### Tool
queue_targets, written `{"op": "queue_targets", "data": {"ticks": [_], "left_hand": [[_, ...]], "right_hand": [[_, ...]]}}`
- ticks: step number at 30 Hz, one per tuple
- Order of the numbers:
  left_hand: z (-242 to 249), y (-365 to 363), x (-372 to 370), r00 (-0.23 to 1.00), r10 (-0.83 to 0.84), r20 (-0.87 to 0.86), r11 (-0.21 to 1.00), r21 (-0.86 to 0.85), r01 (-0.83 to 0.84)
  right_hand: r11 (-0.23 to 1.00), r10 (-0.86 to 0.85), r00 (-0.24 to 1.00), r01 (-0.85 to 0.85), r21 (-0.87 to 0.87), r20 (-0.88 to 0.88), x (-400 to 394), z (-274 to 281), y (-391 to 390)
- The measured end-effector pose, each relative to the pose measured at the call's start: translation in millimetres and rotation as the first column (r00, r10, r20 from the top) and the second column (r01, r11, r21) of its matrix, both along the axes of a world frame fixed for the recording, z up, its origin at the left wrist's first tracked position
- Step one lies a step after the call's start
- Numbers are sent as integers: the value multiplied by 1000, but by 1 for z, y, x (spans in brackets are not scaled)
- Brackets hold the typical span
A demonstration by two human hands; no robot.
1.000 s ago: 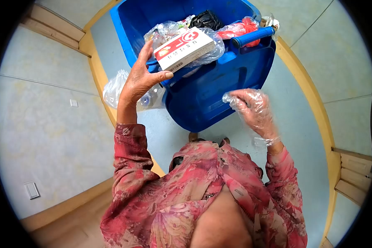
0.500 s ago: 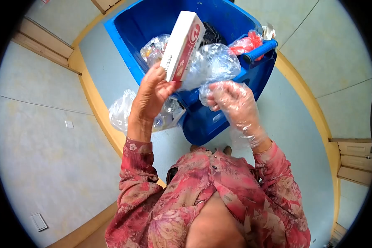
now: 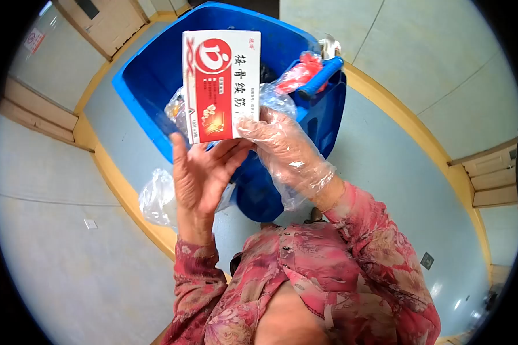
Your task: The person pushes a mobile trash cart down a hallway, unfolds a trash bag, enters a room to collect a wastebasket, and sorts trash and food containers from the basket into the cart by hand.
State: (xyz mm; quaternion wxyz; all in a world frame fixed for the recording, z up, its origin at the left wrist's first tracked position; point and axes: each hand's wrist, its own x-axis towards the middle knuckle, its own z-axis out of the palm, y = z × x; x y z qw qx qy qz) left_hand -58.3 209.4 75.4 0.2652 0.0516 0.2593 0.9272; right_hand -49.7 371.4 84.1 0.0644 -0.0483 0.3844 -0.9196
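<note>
A white and red medicine box [image 3: 213, 86] with Chinese lettering is upright above the blue wheeled bin [image 3: 147, 95], its broad printed face turned to me. My right hand [image 3: 288, 146], in a clear plastic glove, pinches the box's lower right corner between thumb and fingers. Just below the bottom edge is my bare left hand [image 3: 201, 181], thumb spread away and fingers stretched toward the right hand. Its fingertips are close to the box; whether they touch it cannot be made out. Clear plastic bags [image 3: 279, 99] in the bin are partly hidden behind the box.
A blue bin handle [image 3: 321, 77] and a red plastic bag [image 3: 301, 73] are at the bin's right side. On the floor left of the bin lies a clear bag [image 3: 157, 198]. Walls with yellow skirting and doors [image 3: 102, 23] surround the grey-blue floor [image 3: 385, 155].
The box has turned from its narrow side to its broad face and moved left. My right hand has come over and taken it; my left hand has let go and spread its fingers.
</note>
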Motion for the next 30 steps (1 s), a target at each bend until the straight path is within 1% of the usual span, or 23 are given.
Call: {"op": "queue_targets", "data": {"ticks": [1, 2, 3, 4, 5, 7, 9, 12, 13, 14, 16, 17, 18, 19, 20, 21, 23, 24, 25, 27, 28, 29, 30], "left_hand": [[0, 2, 1, 1000, -4, 4, 1000, 22, 4], [0, 3, 3, 999, 43, 1, 999, 0, -43], [-1, 3, 8, 996, 92, -1, 996, -22, -92], [-2, 4, 13, 984, 171, -47, 976, -129, -176], [-4, 7, 18, 964, 244, -102, 938, -229, -262], [-7, 18, 30, 902, 320, -291, 815, -400, -419], [-3, 47, 35, 853, 372, -367, 747, -427, -509], [-5, 113, 49, 760, 339, -555, 414, -637, -650], [-2, 138, 52, 794, 261, -549, 377, -699, -607], [-6, 161, 52, 827, 186, -530, 391, -732, -558], [-20, 205, 48, 858, 39, -511, 405, -777, -482], [-31, 226, 41, 859, -35, -510, 406, -793, -454], [-39, 248, 34, 846, -111, -521, 401, -803, -442], [-48, 269, 26, 830, -186, -526, 393, -814, -427], [-58, 291, 15, 781, -269, -564, 322, -817, -479], [-68, 310, 5, 727, -356, -588, 251, -809, -532], [-103, 345, -17, 565, -402, -720, 220, -675, -704], [-123, 357, -28, 512, -447, -734, 174, -632, -755], [-134, 372, -37, 527, -435, -730, 165, -639, -751], [-151, 399, -56, 460, -433, -776, 77, -540, -838], [-151, 409, -65, 675, -332, -659, 208, -749, -629], [-158, 417, -73, 686, -312, -657, 205, -752, -627], [-168, 425, -82, 705, -278, -652, 199, -757, -622]], "right_hand": [[999, -32, 998, 33, 31, -51, -1, 2, 9], [999, -40, 998, 42, 22, -54, -2, 7, 22], [993, -79, 997, 80, 82, -23, 1, 14, 37], [984, -116, 993, 113, 140, 10, 2, 15, 54], [972, -154, 987, 158, 175, -35, 3, 12, 73], [912, -255, 964, 266, 312, -78, 6, 6, 118], [871, -301, 949, 312, 380, -91, 3, -9, 174], [693, -470, 877, 437, 573, -100, -10, -31, 261], [608, -522, 845, 466, 643, -118, -16, -40, 289], [614, -507, 855, 445, 652, -106, -23, -48, 318], [246, -518, 830, 376, 893, -207, -38, -58, 365], [247, -506, 838, 368, 897, -204, -42, -61, 378], [-49, -392, 820, 434, 900, -417, -45, -64, 391], [-324, -214, 787, 502, 802, -579, -49, -69, 402], [-336, -148, 849, 440, 833, -508, -57, -75, 416], [-328, -132, 858, 434, 839, -495, -64, -89, 429], [-531, 85, 712, 624, 573, -697, -86, -116, 451], [-524, 100, 711, 632, 571, -696, -95, -118, 456], [-529, 134, 726, 628, 570, -674, -102, -121, 462], [-532, 187, 745, 625, 572, -640, -118, -125, 472], [-505, 242, 681, 697, 509, -692, -125, -121, 477], [-472, 293, 605, 765, 439, -741, -133, -114, 481], [-430, 305, 643, 751, 501, -703, -143, -102, 486]]}}
